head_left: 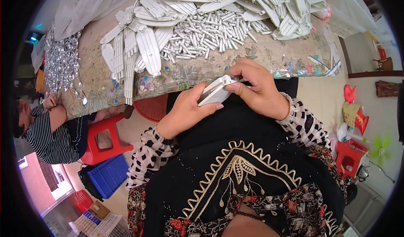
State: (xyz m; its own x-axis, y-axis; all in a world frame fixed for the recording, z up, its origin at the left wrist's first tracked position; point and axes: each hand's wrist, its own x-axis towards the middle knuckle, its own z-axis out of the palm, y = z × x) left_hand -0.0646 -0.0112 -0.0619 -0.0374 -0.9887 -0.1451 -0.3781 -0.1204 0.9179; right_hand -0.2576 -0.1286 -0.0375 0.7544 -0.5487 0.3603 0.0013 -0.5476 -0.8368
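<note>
- Your left hand (181, 111) grips the left end of the white plastic piece (215, 93), thumb along its near side.
- Your right hand (261, 90) pinches the other end between thumb and curled fingers, close to a small round hole.
- The piece sits at the centre of the frame, just off the near edge of the worktable (93, 64).
- Small pale rods (206, 34) lie heaped at upper centre, with flat white panels (148, 50) around them.
- You seem to be pressing or fitting that right end; the next move likely calls for a steady left hold and well-aligned right fingers.
</note>
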